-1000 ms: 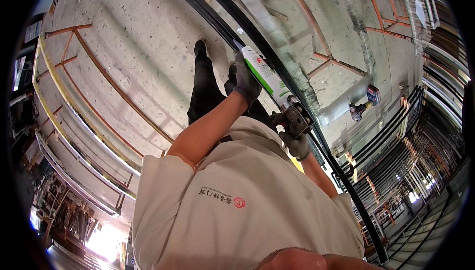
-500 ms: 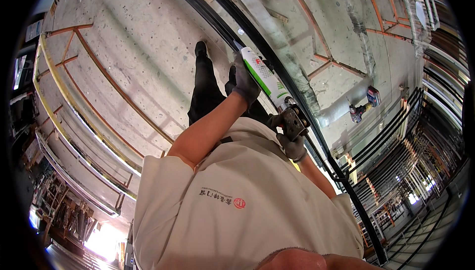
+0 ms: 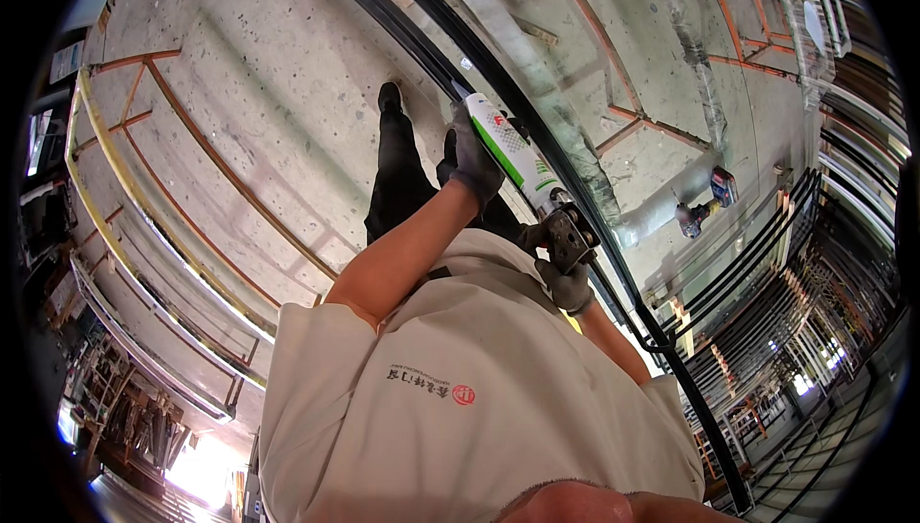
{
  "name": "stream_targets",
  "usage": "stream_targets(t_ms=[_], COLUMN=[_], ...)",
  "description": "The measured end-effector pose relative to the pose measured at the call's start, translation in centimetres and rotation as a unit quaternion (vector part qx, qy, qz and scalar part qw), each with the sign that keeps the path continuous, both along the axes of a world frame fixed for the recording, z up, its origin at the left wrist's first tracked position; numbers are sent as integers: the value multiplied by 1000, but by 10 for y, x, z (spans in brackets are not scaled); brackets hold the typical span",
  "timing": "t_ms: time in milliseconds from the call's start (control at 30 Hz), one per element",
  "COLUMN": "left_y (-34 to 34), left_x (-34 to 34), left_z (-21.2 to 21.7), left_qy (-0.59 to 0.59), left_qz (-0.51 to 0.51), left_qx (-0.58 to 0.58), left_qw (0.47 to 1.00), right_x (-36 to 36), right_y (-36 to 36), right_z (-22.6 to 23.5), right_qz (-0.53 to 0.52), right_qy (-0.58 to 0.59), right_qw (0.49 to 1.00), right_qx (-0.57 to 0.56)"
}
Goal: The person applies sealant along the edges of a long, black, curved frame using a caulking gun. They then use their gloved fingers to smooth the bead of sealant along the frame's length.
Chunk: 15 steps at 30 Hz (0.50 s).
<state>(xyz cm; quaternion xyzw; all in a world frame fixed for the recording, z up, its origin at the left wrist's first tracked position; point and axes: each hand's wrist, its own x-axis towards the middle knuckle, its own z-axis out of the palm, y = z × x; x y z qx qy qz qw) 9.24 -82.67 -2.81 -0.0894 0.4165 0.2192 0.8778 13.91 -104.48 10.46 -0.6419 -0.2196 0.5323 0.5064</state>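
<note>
Head view: the gloved left hand (image 3: 475,154) is wrapped around the front of a white-and-green cartridge (image 3: 517,154), lying diagonally beside a long black profile (image 3: 487,51); at its rear, the gloved right hand (image 3: 567,281) is clenched about the dispensing gun's dark handle (image 3: 569,237); a cordless drill (image 3: 691,220) lies rightward

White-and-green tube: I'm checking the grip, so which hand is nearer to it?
Left. The left hand is against the tube on its left side; the right hand is beyond its rear end, at the dark metal handle.
</note>
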Motion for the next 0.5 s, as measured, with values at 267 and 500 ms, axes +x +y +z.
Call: stream_targets(t_ms=[267, 500], left_y=[-1, -2], left_x=[0, 1], left_z=[2, -4], left_qy=[-1, -11], left_qz=[11, 11], left_qx=[-12, -13], left_qw=[1000, 1000], right_x=[5, 4], right_y=[-5, -3], right_z=[-10, -1], right_qz=[50, 39], right_qy=[-51, -59], right_qw=[997, 997], right_qx=[11, -6])
